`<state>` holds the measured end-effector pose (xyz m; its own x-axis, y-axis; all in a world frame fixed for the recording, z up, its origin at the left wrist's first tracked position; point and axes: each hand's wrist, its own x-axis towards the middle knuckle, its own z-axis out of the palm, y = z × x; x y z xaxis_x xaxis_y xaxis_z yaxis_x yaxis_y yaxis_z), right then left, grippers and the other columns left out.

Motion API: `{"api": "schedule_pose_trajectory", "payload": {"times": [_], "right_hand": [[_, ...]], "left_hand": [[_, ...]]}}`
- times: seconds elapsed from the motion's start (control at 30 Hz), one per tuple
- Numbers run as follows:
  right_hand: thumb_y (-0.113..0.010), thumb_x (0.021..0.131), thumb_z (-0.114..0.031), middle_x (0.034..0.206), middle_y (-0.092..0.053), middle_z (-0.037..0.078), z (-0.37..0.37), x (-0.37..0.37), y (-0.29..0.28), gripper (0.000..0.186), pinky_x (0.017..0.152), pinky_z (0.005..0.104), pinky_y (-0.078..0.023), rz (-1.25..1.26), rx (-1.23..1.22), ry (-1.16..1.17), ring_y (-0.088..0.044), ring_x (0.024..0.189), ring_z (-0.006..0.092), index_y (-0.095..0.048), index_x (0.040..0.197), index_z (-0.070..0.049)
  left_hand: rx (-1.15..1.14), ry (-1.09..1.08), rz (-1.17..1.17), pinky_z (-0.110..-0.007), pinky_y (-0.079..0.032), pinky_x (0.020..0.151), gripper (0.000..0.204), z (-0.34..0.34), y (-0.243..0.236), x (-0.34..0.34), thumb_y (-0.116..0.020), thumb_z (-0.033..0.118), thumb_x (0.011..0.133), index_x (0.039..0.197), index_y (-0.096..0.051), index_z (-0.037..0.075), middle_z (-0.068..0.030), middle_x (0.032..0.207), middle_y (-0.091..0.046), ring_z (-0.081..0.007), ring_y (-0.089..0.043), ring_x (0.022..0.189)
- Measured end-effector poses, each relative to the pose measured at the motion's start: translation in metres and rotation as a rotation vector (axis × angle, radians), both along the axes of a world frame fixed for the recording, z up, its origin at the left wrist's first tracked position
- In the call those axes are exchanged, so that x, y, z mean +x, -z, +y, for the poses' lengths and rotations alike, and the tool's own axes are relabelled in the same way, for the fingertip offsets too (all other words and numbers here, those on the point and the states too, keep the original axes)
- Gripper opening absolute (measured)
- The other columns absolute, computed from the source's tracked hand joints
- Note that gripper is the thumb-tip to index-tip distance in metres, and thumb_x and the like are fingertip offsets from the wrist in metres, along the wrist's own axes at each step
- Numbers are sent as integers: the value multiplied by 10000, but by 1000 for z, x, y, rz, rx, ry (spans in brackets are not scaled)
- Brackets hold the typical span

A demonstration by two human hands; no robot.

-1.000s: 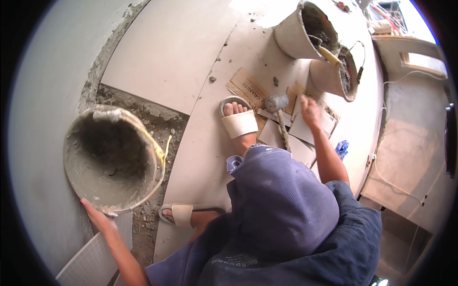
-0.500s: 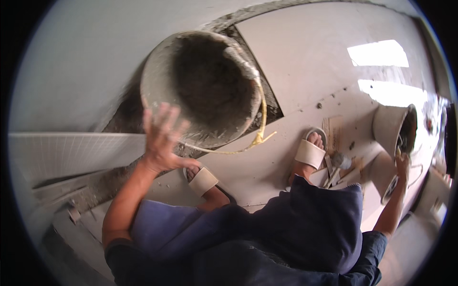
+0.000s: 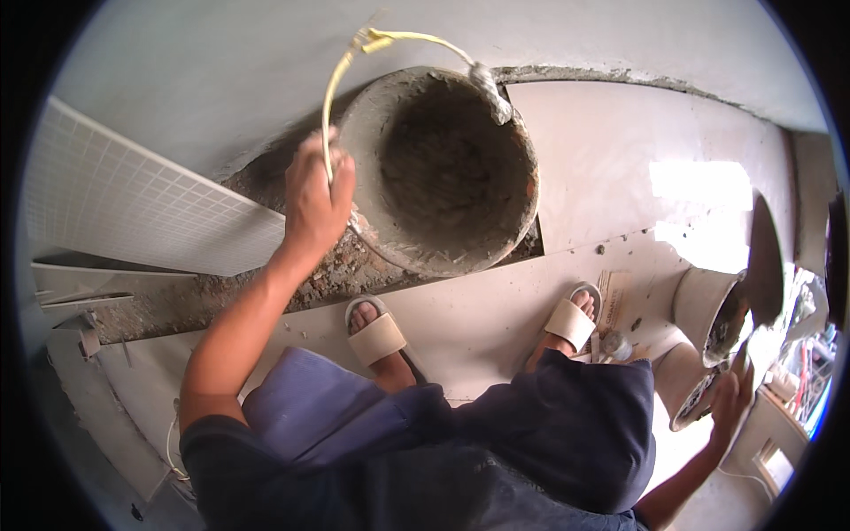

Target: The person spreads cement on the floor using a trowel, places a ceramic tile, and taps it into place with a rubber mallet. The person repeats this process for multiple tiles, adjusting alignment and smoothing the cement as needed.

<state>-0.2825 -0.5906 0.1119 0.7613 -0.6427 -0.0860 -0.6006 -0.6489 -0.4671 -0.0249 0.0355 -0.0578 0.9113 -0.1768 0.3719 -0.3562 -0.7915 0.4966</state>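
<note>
A mortar-caked bucket (image 3: 363, 159) stands tilted against the wall, with grey mortar (image 3: 443, 168) inside. My left hand (image 3: 317, 195) is closed around the bucket's yellow wire handle (image 3: 335, 84) at the left of the rim. The handle arches up over the far side. At the far right, my right hand (image 3: 728, 403) grips a trowel, its dark, long blade (image 3: 764, 265) pointing up and away from me. The trowel's grip is mostly hidden by my fingers and glare.
Two pale buckets (image 3: 695, 305) lie on their sides at the right, near the trowel. A gridded tile (image 3: 168, 195) leans at the left by a strip of rubble (image 3: 328, 274). Large pale tiles (image 3: 602, 159) cover the floor. My sandalled feet (image 3: 376, 327) stand near the bucket.
My left hand has gone from spread fingers beside the bucket to gripping its handle, which has swung up to the far side. My right hand has brought the trowel out by the side buckets.
</note>
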Motion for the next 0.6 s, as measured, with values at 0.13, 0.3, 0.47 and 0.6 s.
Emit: {"api": "schedule_pose_trajectory", "payload": {"times": [0.13, 0.3, 0.47, 0.6], "right_hand": [[-626, 881, -162, 896, -628, 87, 129, 109, -2, 531, 617, 334, -482, 120, -181, -684, -590, 704, 173, -469, 1372, -35], [-700, 838, -187, 904, -621, 110, 253, 194, -15, 532, 617, 382, -533, 364, -480, -1098, -653, 711, 268, -531, 1342, -211], [-656, 877, -237, 812, -602, 71, 298, 274, 12, 534, 466, 287, -511, -38, -1120, -1543, -634, 643, 163, -492, 1376, -333], [-635, 903, -328, 756, -619, 79, 292, 286, 56, 581, 484, 300, -544, 382, -1110, -1276, -664, 600, 189, -403, 1435, -314]], "left_hand": [[-338, -405, 514, -424, -473, 821, 372, 4, 20, 21, -547, 297, 939, 1122, -570, -26, -178, 984, -632, -284, -624, 917], [-442, -239, 543, -385, -516, 627, 357, -39, 1, 19, -540, 284, 942, 1121, -603, -17, -127, 778, -664, -232, -653, 666], [-315, -109, 291, -438, -514, 707, 356, -99, -3, 46, -597, 331, 921, 1030, -662, -2, -201, 885, -683, -363, -666, 826], [-341, -20, 265, -467, -519, 716, 334, -110, 13, 53, -571, 337, 925, 969, -677, 23, -199, 812, -680, -390, -661, 781]]}}
